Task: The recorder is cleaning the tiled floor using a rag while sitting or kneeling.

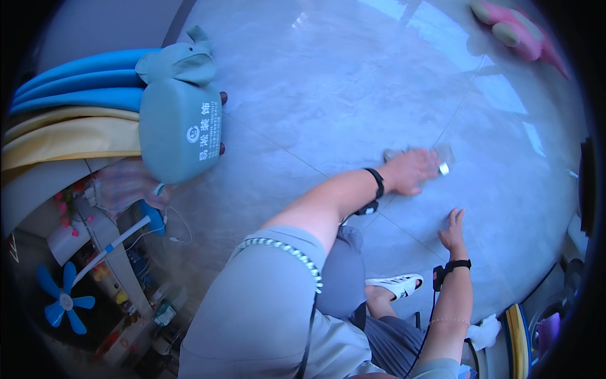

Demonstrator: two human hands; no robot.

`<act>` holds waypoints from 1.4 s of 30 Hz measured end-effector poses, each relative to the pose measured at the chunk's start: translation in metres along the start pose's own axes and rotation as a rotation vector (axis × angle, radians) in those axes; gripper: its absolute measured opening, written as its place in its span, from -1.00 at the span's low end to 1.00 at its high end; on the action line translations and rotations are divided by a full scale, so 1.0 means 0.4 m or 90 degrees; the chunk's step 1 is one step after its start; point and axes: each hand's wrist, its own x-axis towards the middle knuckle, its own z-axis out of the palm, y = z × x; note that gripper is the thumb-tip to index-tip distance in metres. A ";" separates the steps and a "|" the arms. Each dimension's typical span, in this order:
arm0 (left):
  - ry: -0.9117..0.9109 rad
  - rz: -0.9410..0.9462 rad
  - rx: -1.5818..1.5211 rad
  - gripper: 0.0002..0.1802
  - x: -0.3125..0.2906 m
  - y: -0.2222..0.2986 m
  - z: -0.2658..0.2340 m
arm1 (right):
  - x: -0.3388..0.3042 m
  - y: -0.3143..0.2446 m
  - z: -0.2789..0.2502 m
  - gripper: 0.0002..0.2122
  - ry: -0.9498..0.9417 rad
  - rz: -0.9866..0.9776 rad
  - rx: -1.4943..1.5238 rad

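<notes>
My left hand [410, 172] lies palm down on the pale grey floor [297, 126], over a thin greyish cloth [445, 153]. Bits of the cloth show on both sides of the hand, with a small bright white patch by the fingers. Most of the cloth is hidden under the palm. Closer to me and further right, my right hand [452, 232] has its fingers stretched out and holds nothing; whether it touches the floor I cannot tell. Black bands circle both wrists.
A grey-green animal-shaped seat [180, 126] with blue and yellow curved parts stands at left. Below it are a blue fan [65, 301] and a cluttered shelf [126, 271]. A pink plush toy [521, 35] lies far right. My white slipper [401, 285] is near my right forearm.
</notes>
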 end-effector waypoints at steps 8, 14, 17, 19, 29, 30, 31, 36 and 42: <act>0.007 -0.073 -0.057 -0.42 -0.013 -0.002 -0.065 | -0.014 0.059 0.018 -0.10 0.038 -0.034 0.017; 0.158 -0.507 0.338 -0.29 -0.428 -0.357 -0.305 | -0.005 0.000 -0.014 -0.22 0.071 -0.011 -0.006; 0.129 -0.633 0.503 -0.17 -0.769 -0.432 -0.526 | -0.043 -0.113 -0.083 -0.17 0.000 0.032 0.043; 0.001 -0.832 0.320 -0.08 -0.717 -0.344 -0.399 | -0.107 -0.037 -0.095 -0.16 -0.009 0.130 0.026; 0.006 -0.851 0.473 -0.11 -0.564 -0.539 -0.553 | -0.127 -0.158 -0.062 -0.10 0.102 0.145 0.100; -0.064 -0.732 0.560 -0.16 -0.520 -0.588 -0.590 | -0.118 -0.175 -0.060 -0.09 0.119 0.135 0.130; -0.026 -0.666 0.516 -0.22 -0.426 -0.605 -0.542 | -0.122 -0.160 -0.047 -0.09 0.123 0.148 0.147; 0.010 -0.190 0.431 -0.36 0.120 -0.519 -0.281 | -0.133 -0.145 -0.023 -0.14 0.166 0.149 0.210; -0.149 0.168 0.282 -0.38 0.474 -0.093 0.121 | -0.082 -0.141 0.010 -0.16 0.198 0.176 0.309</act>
